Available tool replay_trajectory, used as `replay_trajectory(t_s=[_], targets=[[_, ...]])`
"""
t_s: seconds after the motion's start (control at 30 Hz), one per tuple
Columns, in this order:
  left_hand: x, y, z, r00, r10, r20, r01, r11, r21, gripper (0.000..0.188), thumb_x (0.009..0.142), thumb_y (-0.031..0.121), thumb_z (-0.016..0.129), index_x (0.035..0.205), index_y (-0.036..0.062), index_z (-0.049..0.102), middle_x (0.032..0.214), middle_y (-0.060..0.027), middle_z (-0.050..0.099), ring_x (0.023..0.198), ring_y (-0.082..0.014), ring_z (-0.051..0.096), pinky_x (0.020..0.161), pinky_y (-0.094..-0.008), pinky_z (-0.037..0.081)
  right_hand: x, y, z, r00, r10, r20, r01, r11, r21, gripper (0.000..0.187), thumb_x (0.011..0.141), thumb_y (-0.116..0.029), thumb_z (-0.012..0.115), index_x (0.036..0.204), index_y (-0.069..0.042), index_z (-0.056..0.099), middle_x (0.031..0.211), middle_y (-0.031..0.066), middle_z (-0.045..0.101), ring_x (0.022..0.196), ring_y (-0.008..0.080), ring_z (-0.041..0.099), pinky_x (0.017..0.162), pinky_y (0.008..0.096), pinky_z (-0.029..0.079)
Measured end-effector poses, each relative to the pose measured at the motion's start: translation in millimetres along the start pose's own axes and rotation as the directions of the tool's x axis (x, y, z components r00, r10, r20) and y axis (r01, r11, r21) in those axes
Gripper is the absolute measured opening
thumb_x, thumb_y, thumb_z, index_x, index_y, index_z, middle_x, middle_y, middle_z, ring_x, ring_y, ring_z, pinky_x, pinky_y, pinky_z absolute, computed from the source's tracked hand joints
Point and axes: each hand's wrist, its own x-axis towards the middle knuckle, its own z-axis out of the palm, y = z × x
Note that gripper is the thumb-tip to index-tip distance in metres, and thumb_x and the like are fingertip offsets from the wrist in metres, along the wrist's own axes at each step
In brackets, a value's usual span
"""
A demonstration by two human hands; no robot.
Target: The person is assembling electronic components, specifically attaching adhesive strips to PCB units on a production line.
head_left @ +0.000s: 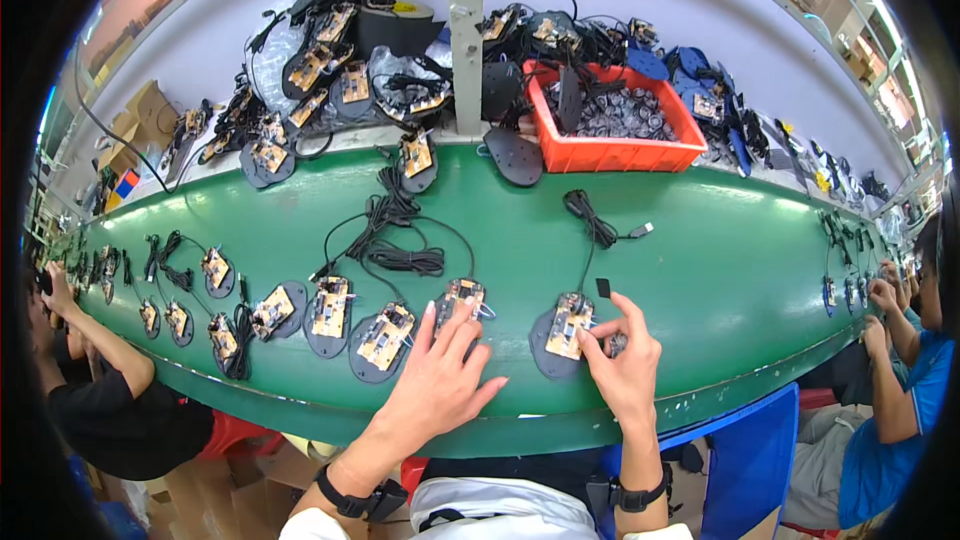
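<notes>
My left hand [440, 365] is open. Its fingers are spread, and their tips reach onto a black mouse base with a tan circuit board [466, 292], partly hiding it. Just right of another mouse base with a board [562, 332] is my right hand [628, 360], its thumb close to the board's edge. Within its curled fingers shows a small grey round part [617, 344], possibly a scroll wheel. A little black square piece [603, 287] appears by the index fingertip; whether it touches the finger I cannot tell. A bundled black cable [590, 220] runs from this base to a USB plug.
More mouse bases [383, 338] with boards and cables line the green work surface [500, 210] to the left. An orange bin [620, 155] of small grey round parts stands behind. Piled mouse parts [330, 60] fill the back shelf. Other people sit at both sides.
</notes>
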Motion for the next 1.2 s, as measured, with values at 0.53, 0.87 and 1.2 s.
replay_trajectory(t_s=[0.53, 0.87, 1.2], targets=[[23, 68, 34, 0.968, 0.083, -0.236, -0.086, 0.996, 0.000, 0.019, 0.085, 0.021, 0.075, 0.096, 0.0056, 0.071, 0.112, -0.0112, 0.067, 0.114, -0.0285, 0.063, 0.104, -0.0533, 0.048, 20, -3, -38, 0.945, -0.090, 0.314, 0.052, 0.990, 0.128, 0.008, 0.090, -0.001, 0.073, 0.097, 0.002, 0.072, 0.089, 0.0106, 0.071, 0.077, 0.0195, 0.067, 0.066, 0.0311, 0.052], [17, 71, 38, 0.959, 0.217, -0.180, -0.214, 0.976, 0.036, 0.015, 0.084, 0.014, 0.069, 0.096, 0.0054, 0.071, 0.108, -0.0113, 0.069, 0.104, -0.0263, 0.068, 0.100, -0.0501, 0.052, 37, -6, -45, 0.830, -0.104, 0.548, 0.082, 0.995, 0.065, 0.006, 0.093, -0.001, 0.069, 0.098, 0.002, 0.067, 0.087, 0.0136, 0.069, 0.073, 0.0262, 0.068, 0.063, 0.0356, 0.052], [25, 72, 32, 0.956, 0.237, -0.172, -0.231, 0.971, 0.055, 0.011, 0.086, 0.016, 0.070, 0.094, 0.0078, 0.070, 0.117, -0.0118, 0.069, 0.102, -0.0244, 0.068, 0.094, -0.0463, 0.052, 45, -8, -47, 0.816, -0.100, 0.569, 0.090, 0.995, 0.045, 0.007, 0.092, 0.001, 0.069, 0.099, 0.002, 0.067, 0.090, 0.0150, 0.068, 0.075, 0.0308, 0.069, 0.066, 0.0385, 0.053]])
